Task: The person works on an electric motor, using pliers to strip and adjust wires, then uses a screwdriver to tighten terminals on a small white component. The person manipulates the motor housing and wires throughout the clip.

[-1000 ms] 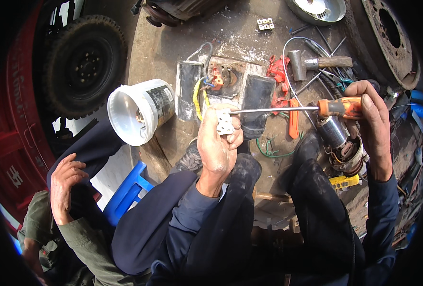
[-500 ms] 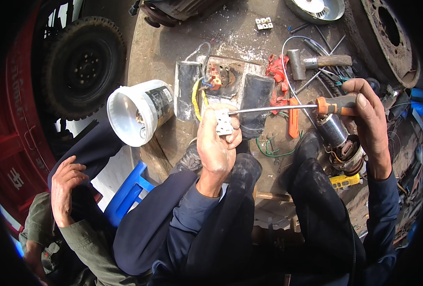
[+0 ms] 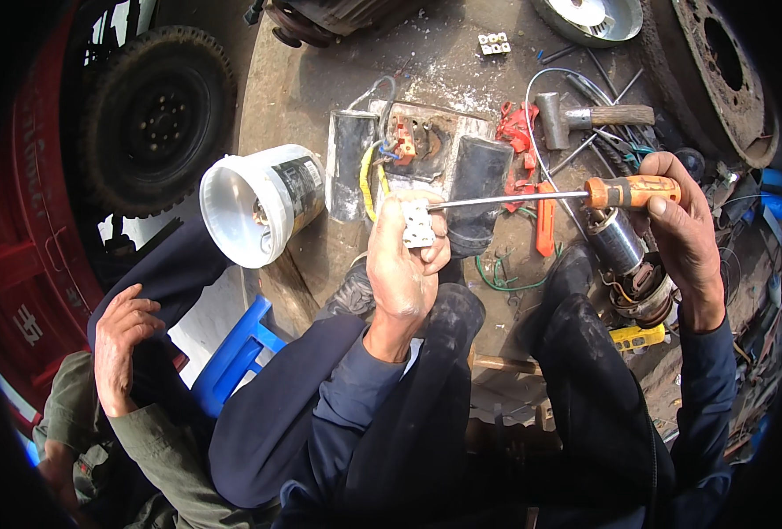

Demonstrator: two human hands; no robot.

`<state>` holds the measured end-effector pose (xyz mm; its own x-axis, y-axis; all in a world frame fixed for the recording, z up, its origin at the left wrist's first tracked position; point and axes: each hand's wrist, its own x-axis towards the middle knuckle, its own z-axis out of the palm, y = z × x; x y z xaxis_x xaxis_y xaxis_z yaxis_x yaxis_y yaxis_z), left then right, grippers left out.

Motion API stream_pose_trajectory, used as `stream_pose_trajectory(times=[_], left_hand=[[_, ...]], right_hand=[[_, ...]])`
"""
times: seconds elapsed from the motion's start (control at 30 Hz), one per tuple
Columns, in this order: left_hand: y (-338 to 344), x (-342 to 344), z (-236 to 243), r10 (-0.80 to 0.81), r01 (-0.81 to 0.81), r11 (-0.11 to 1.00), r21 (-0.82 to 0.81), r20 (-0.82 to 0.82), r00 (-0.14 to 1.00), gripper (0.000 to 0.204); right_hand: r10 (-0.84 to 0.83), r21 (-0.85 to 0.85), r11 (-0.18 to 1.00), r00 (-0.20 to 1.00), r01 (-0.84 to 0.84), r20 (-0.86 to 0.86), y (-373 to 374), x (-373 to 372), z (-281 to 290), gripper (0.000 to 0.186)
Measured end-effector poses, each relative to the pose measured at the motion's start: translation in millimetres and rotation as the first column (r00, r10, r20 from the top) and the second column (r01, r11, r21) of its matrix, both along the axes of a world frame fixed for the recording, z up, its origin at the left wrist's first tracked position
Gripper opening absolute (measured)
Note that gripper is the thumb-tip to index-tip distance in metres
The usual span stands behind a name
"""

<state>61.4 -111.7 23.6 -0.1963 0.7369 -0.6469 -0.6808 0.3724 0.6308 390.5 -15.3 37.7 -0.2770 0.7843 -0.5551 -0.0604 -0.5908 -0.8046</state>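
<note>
Left fingers (image 3: pixel 439 254) pinching white terminal block (image 3: pixel 418 227) against thumb (image 3: pixel 389 231), right fingers (image 3: pixel 674 167) clamped around orange-handled screwdriver (image 3: pixel 631 192)

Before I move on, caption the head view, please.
Left hand holds white terminal block; right hand, an orange-handled screwdriver.

A red panel at the far left bears a column of faint letters (image 3: pixel 35 167), bent by the lens and not clear enough to read, and lower down an angular white mark (image 3: pixel 29 326). The whitish plastic bucket (image 3: pixel 278 234) carries a dark label (image 3: pixel 301 185) with paler print, too small and blurred to read.
</note>
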Motion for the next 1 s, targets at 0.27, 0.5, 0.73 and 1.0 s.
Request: stream_pose_trajectory(times=[0.27, 0.5, 0.73, 1.0], left_hand=[[0, -14, -5, 0.106, -0.105, 0.994, -0.013, 0.201, 0.974, 0.044], [-1, -19, -11, 0.067, -0.070, 0.998, 0.009, 0.190, 0.980, 0.043], [0, -16, -8, 0.058, -0.059, 0.998, -0.002, 0.159, 0.986, 0.044], [0, -16, -10, 0.036, -0.037, 0.999, 0.007, 0.162, 0.986, 0.043]], right_hand=[[0.024, 0.027, 0.999, 1.000, -0.024, 0.002, 1, 3, 6, 0.048], [0.060, 0.009, 0.998, 0.998, -0.060, -0.011, -4, -6, 4, 0.045], [0.075, 0.005, 0.997, 0.997, -0.075, -0.030, -3, -7, 5, 0.042], [0.065, 0.001, 0.998, 0.997, -0.065, -0.040, -4, -8, 3, 0.043]])
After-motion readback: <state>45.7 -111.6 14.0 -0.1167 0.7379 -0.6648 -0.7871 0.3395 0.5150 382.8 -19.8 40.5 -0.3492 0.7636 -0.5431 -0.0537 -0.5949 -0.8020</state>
